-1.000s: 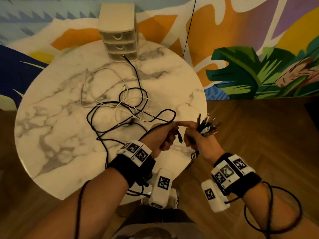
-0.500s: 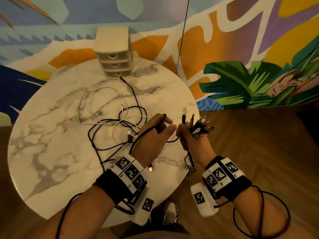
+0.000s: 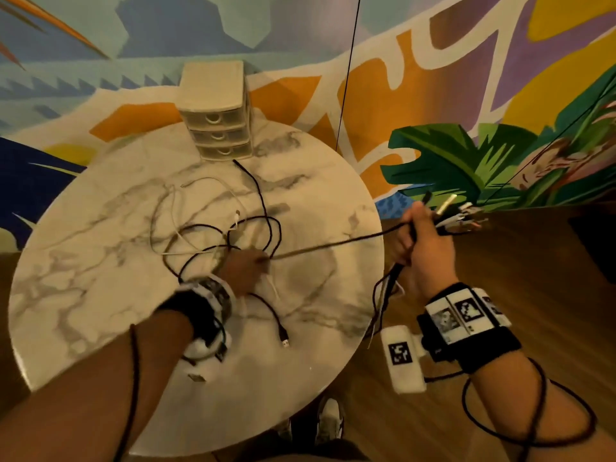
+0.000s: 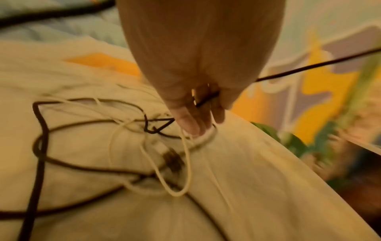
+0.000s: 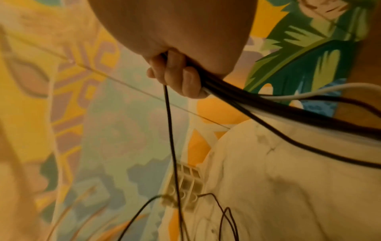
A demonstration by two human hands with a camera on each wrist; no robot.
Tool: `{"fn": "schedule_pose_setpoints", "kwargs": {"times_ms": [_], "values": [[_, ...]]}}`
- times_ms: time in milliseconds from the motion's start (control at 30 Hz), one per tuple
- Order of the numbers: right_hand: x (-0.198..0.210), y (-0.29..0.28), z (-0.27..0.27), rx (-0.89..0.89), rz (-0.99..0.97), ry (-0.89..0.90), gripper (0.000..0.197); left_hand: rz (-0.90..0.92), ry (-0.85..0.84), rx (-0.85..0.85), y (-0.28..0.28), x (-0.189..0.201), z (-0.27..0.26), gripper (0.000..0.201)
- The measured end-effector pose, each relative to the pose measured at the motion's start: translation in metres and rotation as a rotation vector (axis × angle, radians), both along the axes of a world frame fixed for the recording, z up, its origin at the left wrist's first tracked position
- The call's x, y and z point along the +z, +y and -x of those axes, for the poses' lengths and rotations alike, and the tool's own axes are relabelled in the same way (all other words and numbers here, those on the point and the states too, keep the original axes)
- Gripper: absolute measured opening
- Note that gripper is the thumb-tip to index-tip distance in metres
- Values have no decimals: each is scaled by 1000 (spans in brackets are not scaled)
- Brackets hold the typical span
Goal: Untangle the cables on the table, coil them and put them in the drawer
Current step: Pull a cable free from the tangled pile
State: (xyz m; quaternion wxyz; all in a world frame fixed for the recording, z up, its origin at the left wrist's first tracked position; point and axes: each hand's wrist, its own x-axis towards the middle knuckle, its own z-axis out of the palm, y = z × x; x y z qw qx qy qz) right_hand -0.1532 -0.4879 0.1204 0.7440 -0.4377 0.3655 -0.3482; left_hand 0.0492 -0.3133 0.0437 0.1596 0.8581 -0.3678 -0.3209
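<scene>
A tangle of black and white cables (image 3: 230, 235) lies on the round marble table (image 3: 100, 261). My left hand (image 3: 248, 266) is down in the tangle and pinches a black cable (image 3: 333, 246) that runs taut to the right. In the left wrist view that black cable (image 4: 206, 101) passes between my fingers (image 4: 189, 120). My right hand (image 3: 420, 241), off the table's right edge, grips a bundle of cable ends (image 3: 450, 215) with plugs sticking out above the fist. Below the fist in the right wrist view, the bundle (image 5: 237, 96) trails down. A small beige three-drawer unit (image 3: 216, 111) stands at the table's far edge, drawers closed.
A loose black cable with a USB plug (image 3: 285, 341) lies near the table's front. A painted mural wall (image 3: 466, 95) rises behind the table. Wooden floor (image 3: 500, 261) lies to the right. My shoes (image 3: 330, 418) show below the table edge.
My hands were close together at the table's right edge. They have moved apart: the left went down into the tangle, the right moved rightward, and the black cable between them is pulled taut.
</scene>
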Motion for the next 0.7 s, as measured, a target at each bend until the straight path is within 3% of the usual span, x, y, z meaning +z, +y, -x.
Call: {"fn": "schedule_pose_setpoints", "kwargs": {"times_ms": [67,133,233,300,400,467,533,600,700], "values": [[-2,-9,7,-81,-27,-3,35,63,-201,156,7,12,-42,26],[-12,-12,12,-107,-35,37,35,123,-271,224,10,15,-62,25],[-38,-11,20,-117,-36,211,35,-14,-172,36,12,-1,-42,28],[-52,-9,27,-123,-31,360,32,5,-200,-9,14,-1,-28,31],[-53,-3,30,-211,48,458,30,0,-465,35,5,26,-15,39],[-41,8,18,-208,174,441,35,-118,-642,-58,-5,48,-4,38],[-27,26,-1,-20,344,395,33,-166,-725,-161,-15,64,16,35],[-19,46,-23,294,460,413,28,-124,-749,-203,-18,67,34,35],[-25,66,-45,596,499,611,28,-9,-646,-167,-12,64,54,31]]}}
